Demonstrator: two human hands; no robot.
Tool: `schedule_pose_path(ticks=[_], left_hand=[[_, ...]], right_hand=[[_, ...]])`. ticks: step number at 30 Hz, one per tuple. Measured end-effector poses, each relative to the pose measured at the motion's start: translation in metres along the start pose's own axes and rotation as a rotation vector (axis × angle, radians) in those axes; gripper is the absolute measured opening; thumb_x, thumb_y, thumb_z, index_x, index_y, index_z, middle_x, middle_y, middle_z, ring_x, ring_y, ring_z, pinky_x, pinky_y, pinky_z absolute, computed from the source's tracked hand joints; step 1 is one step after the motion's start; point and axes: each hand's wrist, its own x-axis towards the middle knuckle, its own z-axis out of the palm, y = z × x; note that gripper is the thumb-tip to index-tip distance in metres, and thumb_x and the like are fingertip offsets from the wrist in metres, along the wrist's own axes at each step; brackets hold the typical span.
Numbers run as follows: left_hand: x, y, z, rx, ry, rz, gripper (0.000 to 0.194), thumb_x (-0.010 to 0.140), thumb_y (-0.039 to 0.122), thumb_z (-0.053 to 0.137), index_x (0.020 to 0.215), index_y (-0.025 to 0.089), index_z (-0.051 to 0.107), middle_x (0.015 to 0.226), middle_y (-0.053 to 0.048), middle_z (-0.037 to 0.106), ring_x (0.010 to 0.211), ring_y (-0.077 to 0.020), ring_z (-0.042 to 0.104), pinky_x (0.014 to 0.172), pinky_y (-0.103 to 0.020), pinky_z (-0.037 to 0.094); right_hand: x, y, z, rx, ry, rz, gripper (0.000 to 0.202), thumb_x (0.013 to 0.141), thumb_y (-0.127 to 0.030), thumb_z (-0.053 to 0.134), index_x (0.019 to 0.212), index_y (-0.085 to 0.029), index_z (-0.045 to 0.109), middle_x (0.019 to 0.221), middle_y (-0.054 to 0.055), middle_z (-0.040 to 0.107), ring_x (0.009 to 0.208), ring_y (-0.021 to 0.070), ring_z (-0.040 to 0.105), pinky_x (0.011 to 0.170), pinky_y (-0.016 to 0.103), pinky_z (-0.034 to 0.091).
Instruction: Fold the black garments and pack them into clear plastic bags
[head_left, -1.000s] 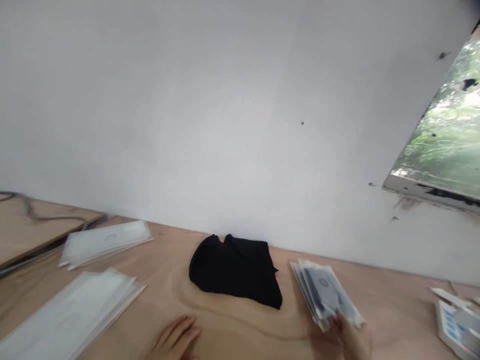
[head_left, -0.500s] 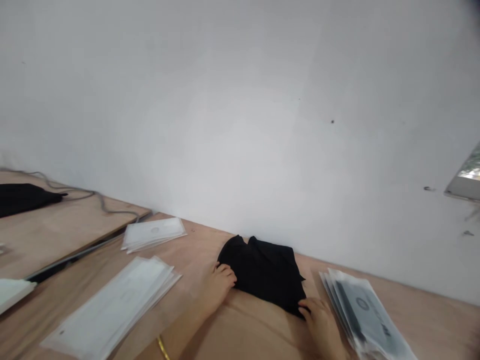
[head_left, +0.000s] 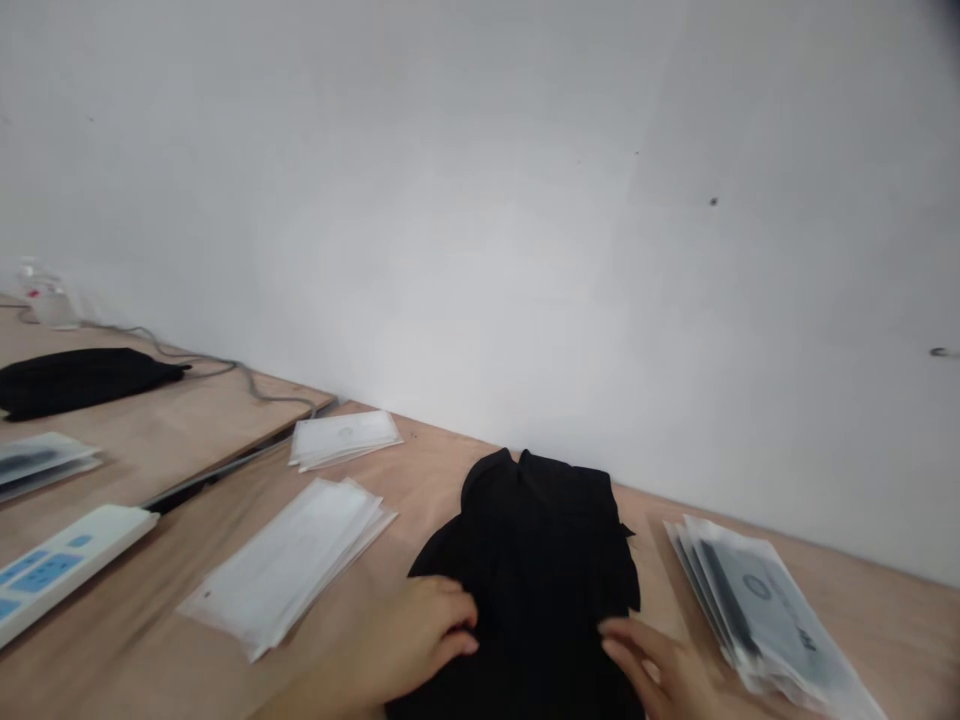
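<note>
A black cloth garment point(head_left: 551, 560) lies spread on the wooden table, from near the wall down past the lower frame edge. My left hand point(head_left: 420, 635) is over its left side, thumb and fingers slightly apart; it is a little blurred. At the right edge of the cloth is my right hand point(head_left: 664, 665), its fingertips on or just above the fabric with a gap between them. No cloth shows pinched in either hand. To the right lies a stack of frosted plastic bags point(head_left: 776, 610) with dark contents and printing.
On the left lie pale, flat plastic bags point(head_left: 289, 560) and a smaller stack of bags point(head_left: 345, 438). Farther left are a white power strip point(head_left: 75, 560), another black cloth point(head_left: 82, 380), a cable point(head_left: 259, 390) and a clear bottle point(head_left: 49, 297). A white wall point(head_left: 480, 220) borders the table.
The black garment now extends much farther toward me, where it earlier lay as a shorter, folded piece. Both hands have moved nearer. The view has shifted left, bringing the power strip into sight.
</note>
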Motion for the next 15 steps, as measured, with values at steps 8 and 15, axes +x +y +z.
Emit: schedule_pose_path(ticks=[8,15], left_hand=[[0.011,-0.018,0.052,0.029,-0.061,-0.019,0.066,0.085,0.06,0.051,0.143,0.037,0.028,0.152,-0.005,0.026,0.139,-0.0358,0.014,0.104,-0.07,0.008],[0.009,-0.017,0.043,0.053,0.128,-0.154,0.047,0.088,0.052,0.051,0.128,0.027,0.053,0.138,-0.008,0.048,0.128,-0.0349,0.037,0.104,-0.058,0.025]], right_hand=[[0.017,-0.016,0.059,-0.455,-0.346,-0.283,0.063,0.084,-0.062,0.039,0.14,-0.035,0.028,0.148,0.001,0.029,0.136,0.0335,0.025,0.105,0.067,0.019],[0.036,0.014,0.021,-0.165,0.056,-0.236,0.038,0.087,-0.039,0.046,0.118,-0.025,0.061,0.124,0.007,0.063,0.117,0.0236,0.055,0.102,0.042,0.041]])
